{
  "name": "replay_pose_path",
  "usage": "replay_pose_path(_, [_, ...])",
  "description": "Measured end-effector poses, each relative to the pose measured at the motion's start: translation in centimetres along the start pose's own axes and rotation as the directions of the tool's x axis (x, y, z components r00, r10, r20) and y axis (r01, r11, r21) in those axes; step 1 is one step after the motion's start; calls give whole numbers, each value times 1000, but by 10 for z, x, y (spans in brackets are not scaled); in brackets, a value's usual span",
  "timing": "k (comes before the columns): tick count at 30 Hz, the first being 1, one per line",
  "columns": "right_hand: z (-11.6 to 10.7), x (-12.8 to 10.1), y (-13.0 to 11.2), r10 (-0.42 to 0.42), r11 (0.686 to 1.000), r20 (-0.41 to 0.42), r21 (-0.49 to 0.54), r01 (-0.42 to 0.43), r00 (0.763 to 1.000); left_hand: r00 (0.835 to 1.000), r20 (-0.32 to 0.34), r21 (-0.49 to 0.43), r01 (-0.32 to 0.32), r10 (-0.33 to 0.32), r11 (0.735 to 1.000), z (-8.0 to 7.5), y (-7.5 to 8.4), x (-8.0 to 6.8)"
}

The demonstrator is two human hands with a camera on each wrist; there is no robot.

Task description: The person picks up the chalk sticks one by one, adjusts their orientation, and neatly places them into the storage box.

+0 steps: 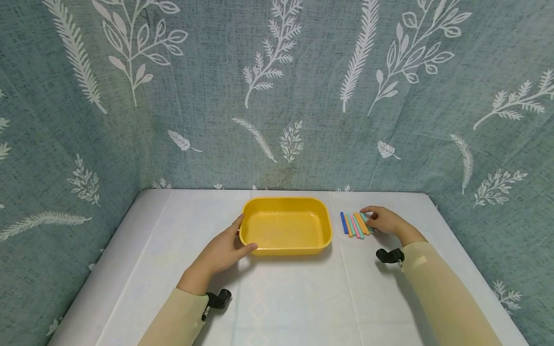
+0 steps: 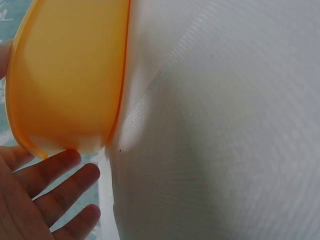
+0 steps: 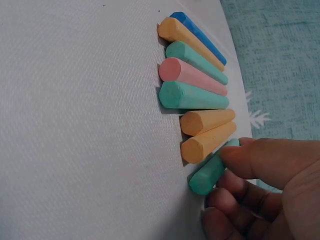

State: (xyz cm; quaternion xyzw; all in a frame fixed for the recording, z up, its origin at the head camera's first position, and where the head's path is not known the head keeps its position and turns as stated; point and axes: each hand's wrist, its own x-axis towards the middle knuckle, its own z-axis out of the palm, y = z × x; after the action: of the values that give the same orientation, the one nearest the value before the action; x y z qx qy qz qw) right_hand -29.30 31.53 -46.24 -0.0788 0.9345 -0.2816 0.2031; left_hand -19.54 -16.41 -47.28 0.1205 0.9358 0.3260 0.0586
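Note:
A yellow plastic tray sits on the white table. My left hand is at its front-left corner, the thumb on the front rim and spread, fairly straight fingers along the left side. To the right of the tray lies a row of chalk sticks. My right hand pinches the green chalk stick at the row's right end between thumb and fingers. Beside it are two orange chalk sticks, then green, pink, green and orange ones, with a blue chalk stick at the left end.
Green-grey cloth with white leaf prints hangs behind the white table and at both sides. A black wrist camera is on the left wrist, and another black camera on the right.

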Motion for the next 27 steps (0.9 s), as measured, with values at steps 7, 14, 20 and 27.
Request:
replay_pose_path(7, [0,-2,-1,56,998,-7,10,-56,998,1000,3,3,7,-7,1000,0,0,1])
replay_pose_path(14, [2,-5,5,83,995,-56,55,-80,995,1000,4,3,13,-13,1000,-1,0,1])
replay_pose_path(20, [3,-8,10,97,987,-97,136,-83,991,1000,1,4,21,-21,1000,-1,-1,2])
replay_pose_path(27, [7,-13,14,137,967,-121,233,-106,983,1000,7,-16,29,-29,999,0,-1,1])
